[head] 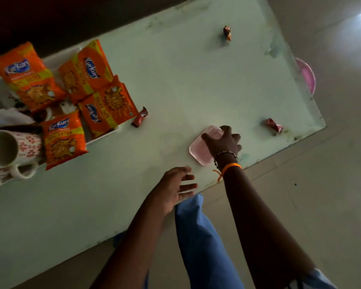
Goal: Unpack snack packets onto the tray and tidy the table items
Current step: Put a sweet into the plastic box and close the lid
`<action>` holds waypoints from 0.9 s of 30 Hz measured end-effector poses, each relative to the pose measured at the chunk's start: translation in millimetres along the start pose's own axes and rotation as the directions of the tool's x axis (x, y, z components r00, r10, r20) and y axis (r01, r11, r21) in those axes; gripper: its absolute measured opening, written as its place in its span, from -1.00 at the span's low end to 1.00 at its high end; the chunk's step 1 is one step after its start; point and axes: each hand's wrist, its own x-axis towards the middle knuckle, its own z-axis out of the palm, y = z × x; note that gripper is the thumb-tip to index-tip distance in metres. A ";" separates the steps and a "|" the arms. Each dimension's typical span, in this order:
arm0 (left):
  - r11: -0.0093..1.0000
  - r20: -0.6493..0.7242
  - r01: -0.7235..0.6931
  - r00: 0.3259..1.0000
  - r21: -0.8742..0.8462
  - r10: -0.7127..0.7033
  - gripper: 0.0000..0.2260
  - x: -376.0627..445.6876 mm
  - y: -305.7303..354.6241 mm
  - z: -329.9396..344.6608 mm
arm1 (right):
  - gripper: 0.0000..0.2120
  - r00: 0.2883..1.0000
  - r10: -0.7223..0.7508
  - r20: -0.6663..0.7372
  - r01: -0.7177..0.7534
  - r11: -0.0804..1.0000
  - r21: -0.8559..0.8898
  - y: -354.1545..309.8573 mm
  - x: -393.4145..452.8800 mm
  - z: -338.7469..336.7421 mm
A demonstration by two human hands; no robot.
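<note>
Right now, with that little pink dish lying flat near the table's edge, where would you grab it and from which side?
Probably by its rim. The pink dish is shallow and lies flat on the table, so only the raised edge offers a hold. Come from above on the near side, as the right hand does, fingers curled over the far rim. The left hand hovers open beside it, free to steady it.

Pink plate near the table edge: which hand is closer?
Right. The right hand rests on the pink plate, fingers over its rim. The left hand hovers open, apart from it, nearer the person.
</note>
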 end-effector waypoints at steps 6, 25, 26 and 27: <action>0.964 0.036 -0.168 0.983 -0.205 0.179 -0.39 4.5 35.2 36.0 | -0.50 0.955 -0.174 0.241 -0.007 0.797 0.604 -8.9 -20.7 -47.4; 0.877 0.049 -0.457 0.889 0.152 0.455 -0.39 2.7 58.6 15.4 | -0.77 0.542 -0.621 0.565 0.542 0.773 0.329 -34.0 -9.3 -81.2; 0.880 0.043 -0.453 0.891 0.145 0.452 -0.43 4.1 56.4 14.2 | -0.72 0.551 -0.612 0.567 0.546 0.778 0.311 -34.2 -9.8 -78.7; 0.882 0.036 -0.450 0.893 0.138 0.449 -0.50 5.5 53.7 12.7 | -0.67 0.557 -0.604 0.569 0.549 0.783 0.293 -33.4 -10.0 -75.5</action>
